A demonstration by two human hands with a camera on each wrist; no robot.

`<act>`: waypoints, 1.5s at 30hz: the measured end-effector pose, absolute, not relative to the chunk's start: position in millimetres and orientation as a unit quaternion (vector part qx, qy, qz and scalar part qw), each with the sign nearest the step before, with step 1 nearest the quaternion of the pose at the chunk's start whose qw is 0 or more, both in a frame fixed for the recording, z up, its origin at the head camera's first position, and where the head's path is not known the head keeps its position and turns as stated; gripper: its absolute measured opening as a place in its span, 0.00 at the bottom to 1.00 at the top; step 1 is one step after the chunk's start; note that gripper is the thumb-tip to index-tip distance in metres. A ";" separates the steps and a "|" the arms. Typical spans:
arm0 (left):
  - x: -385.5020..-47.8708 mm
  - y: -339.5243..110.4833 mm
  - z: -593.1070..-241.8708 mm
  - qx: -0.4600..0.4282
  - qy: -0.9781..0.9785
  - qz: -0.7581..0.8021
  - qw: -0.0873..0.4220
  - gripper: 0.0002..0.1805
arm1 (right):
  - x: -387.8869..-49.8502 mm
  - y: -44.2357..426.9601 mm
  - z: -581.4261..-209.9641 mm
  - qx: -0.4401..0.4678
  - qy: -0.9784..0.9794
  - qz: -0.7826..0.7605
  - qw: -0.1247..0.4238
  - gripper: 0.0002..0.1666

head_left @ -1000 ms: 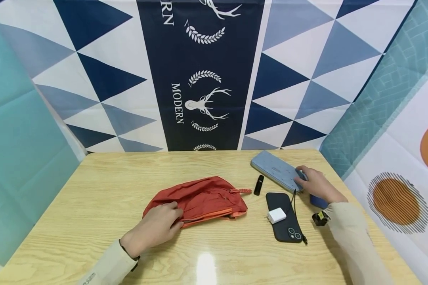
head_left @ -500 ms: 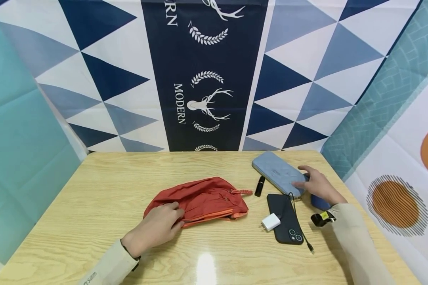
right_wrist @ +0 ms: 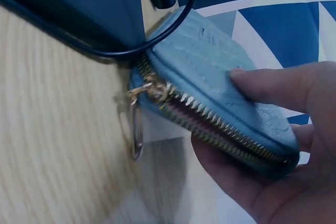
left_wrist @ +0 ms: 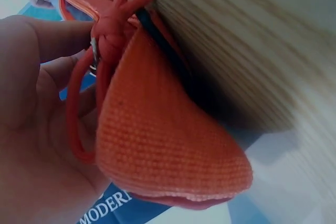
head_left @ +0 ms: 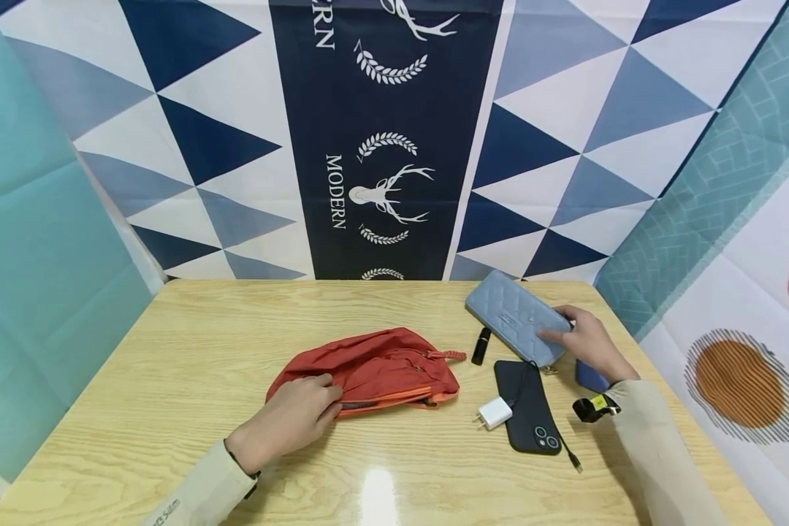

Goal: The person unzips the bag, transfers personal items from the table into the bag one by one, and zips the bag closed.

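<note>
Left hand holding red fabric zip pouch, right hand pinching pale-blue quilted gold-zipped wallet, flat black phone and white plastic plug nearby

Back hanging: printed fabric in navy, grey-blue and white triangles on either side of a dark vertical band, which bears white antlered heads, leafy sprigs and the word MODERN turned sideways.
Left hanging: plain teal with faint fold lines.
Right hanging: white, printed with orange discs, one ringed by fine dark lines; beside it a teal strip in a brick-like pattern.
Tabletop: pale yellow wood grain, its far edge at the back hanging.
Light: a bright glare patch on the near part of the tabletop.
</note>
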State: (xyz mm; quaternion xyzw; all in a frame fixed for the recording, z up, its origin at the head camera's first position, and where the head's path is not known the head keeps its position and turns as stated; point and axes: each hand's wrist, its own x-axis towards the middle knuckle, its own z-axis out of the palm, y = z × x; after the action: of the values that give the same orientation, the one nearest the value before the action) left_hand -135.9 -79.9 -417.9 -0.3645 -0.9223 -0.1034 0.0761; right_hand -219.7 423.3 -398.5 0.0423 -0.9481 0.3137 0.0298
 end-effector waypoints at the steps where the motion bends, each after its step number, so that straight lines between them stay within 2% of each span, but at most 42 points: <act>1: -136.0 -80.4 -416.6 -0.366 -0.922 -0.104 0.074 0.06 | -219.1 423.2 -398.2 0.043 -0.948 0.315 0.032 0.42; 5: -138.2 -82.2 -408.2 -0.369 -0.918 -0.111 0.093 0.08 | -217.9 423.9 -395.9 0.049 -0.947 0.315 0.041 0.41; 11: -138.8 -82.2 -398.0 -0.353 -0.912 -0.098 0.186 0.09 | -220.0 421.1 -394.4 0.057 -0.947 0.312 0.051 0.40; 14: -137.0 -81.4 -397.1 -0.354 -0.907 -0.081 0.213 0.07 | -220.9 419.4 -396.1 0.057 -0.948 0.310 0.051 0.40; 19: -134.3 -80.1 -399.8 -0.378 -0.898 -0.043 0.223 0.19 | -221.6 421.1 -400.4 0.055 -0.948 0.310 0.047 0.41; 25: -135.8 -77.0 -405.7 -0.379 -0.899 -0.020 0.220 0.18 | -223.5 424.4 -402.1 0.053 -0.957 0.285 0.029 0.45; 31: -137.4 -74.6 -410.1 -0.368 -0.907 -0.013 0.202 0.41 | -225.7 428.8 -405.8 0.051 -0.964 0.263 0.008 0.47; 33: -137.2 -74.2 -410.1 -0.366 -0.909 -0.014 0.200 0.45 | -226.0 429.9 -406.3 0.052 -0.964 0.262 0.009 0.47; 36: -136.9 -74.3 -409.1 -0.368 -0.906 -0.027 0.207 0.43 | -226.0 430.3 -406.4 0.054 -0.963 0.264 0.017 0.47; 41: -136.7 -74.9 -404.3 -0.380 -0.897 -0.054 0.217 0.30 | -223.8 428.4 -403.7 0.055 -0.958 0.280 0.027 0.45; 45: -137.6 -77.8 -400.0 -0.392 -0.898 -0.061 0.191 0.23 | -221.7 425.9 -401.0 0.047 -0.953 0.296 0.031 0.44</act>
State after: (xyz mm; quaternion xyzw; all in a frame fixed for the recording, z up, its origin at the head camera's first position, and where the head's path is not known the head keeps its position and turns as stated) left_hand -137.6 -77.8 -400.0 -0.3917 -0.8980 -0.0606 0.1910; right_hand -221.7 425.9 -401.0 0.0474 -0.9535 0.2960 0.0313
